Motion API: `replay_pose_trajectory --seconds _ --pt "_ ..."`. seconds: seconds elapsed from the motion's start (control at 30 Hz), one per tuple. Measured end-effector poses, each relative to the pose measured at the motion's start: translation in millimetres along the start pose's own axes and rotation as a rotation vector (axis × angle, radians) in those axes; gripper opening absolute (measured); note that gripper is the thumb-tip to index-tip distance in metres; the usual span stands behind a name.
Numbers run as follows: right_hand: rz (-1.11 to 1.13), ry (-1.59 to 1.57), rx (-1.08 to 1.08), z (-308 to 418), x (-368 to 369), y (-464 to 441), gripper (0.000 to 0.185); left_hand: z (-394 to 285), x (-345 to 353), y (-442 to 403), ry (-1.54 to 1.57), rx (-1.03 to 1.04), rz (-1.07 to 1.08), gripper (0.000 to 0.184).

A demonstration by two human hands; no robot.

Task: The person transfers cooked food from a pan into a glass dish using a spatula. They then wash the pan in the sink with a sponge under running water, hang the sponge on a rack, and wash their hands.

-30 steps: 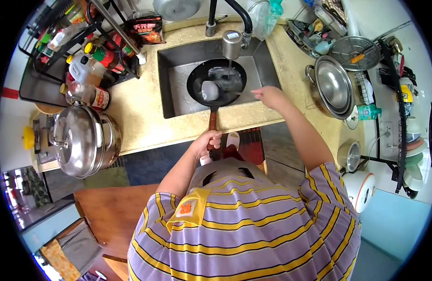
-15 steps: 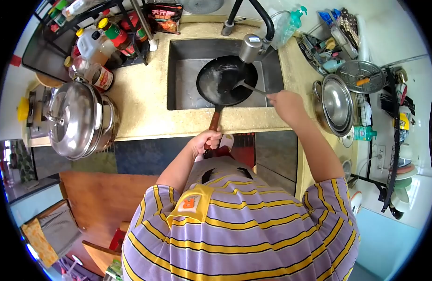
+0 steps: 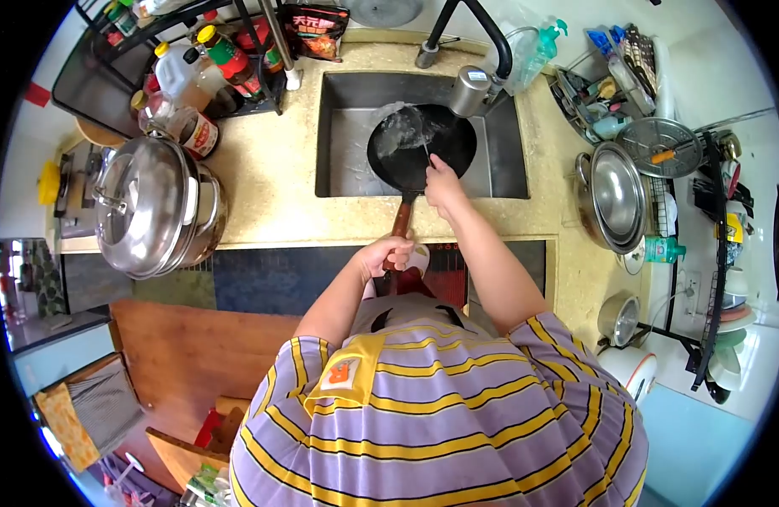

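A black wok [image 3: 450, 160] rests in the sink, its wooden handle [image 3: 402, 220] pointing back over the counter's front edge. My left hand [image 3: 383, 255] is wrapped round the end of that handle. Over the wok's near rim, my right hand [image 3: 441, 182] grips the thin metal handle of a spatula [image 3: 427, 152]. Its head cannot be made out in the splashing water. A sheet of water [image 3: 398, 127] is thrown up over the wok's far left rim. The faucet's silver head [image 3: 471, 91] hangs above the far right rim.
The grey sink [image 3: 339, 182] is set into a beige counter [image 3: 267, 182]. A lidded steamer pot [image 3: 144, 207] stands to the left, below a rack of bottles [image 3: 229, 63]. On the right are metal bowls [image 3: 618, 196] and a wire strainer [image 3: 660, 139].
My right hand has swept the spatula left and nearer to the wok handle, and water now flies up at the far left rim. My left hand keeps its hold.
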State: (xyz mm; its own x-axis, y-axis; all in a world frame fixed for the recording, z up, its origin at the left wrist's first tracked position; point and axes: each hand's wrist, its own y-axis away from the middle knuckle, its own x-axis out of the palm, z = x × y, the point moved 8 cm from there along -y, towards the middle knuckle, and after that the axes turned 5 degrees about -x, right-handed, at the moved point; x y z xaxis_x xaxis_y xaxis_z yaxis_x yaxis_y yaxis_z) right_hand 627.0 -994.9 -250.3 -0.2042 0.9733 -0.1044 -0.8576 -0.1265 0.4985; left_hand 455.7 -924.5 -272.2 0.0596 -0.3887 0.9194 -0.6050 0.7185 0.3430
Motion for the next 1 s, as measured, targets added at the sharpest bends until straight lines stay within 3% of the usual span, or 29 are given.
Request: replay_pose_trajectory --seconds 0.17,0.4,0.53,0.63,0.77,1.0 --pt "-0.117 -0.332 0.042 12 14 29 0.051 -3 1 2 0.008 -0.008 0.028 0.012" --pt "0.255 0.135 0.082 6 17 39 0.051 -1 6 2 -0.008 -0.033 0.007 0.014" --pt "0.493 0.761 0.022 37 -23 60 0.048 2 1 1 0.037 -0.032 0.028 0.013" --pt "0.646 0.913 0.139 93 -53 98 0.045 2 -4 -1 0.072 -0.032 0.108 0.011" --pt "0.709 0.511 0.269 71 -47 82 0.043 0 1 0 0.047 -0.028 0.111 0.011" --pt "0.156 -0.136 0.105 12 9 23 0.049 3 -3 -1 0.014 -0.040 0.028 0.013"
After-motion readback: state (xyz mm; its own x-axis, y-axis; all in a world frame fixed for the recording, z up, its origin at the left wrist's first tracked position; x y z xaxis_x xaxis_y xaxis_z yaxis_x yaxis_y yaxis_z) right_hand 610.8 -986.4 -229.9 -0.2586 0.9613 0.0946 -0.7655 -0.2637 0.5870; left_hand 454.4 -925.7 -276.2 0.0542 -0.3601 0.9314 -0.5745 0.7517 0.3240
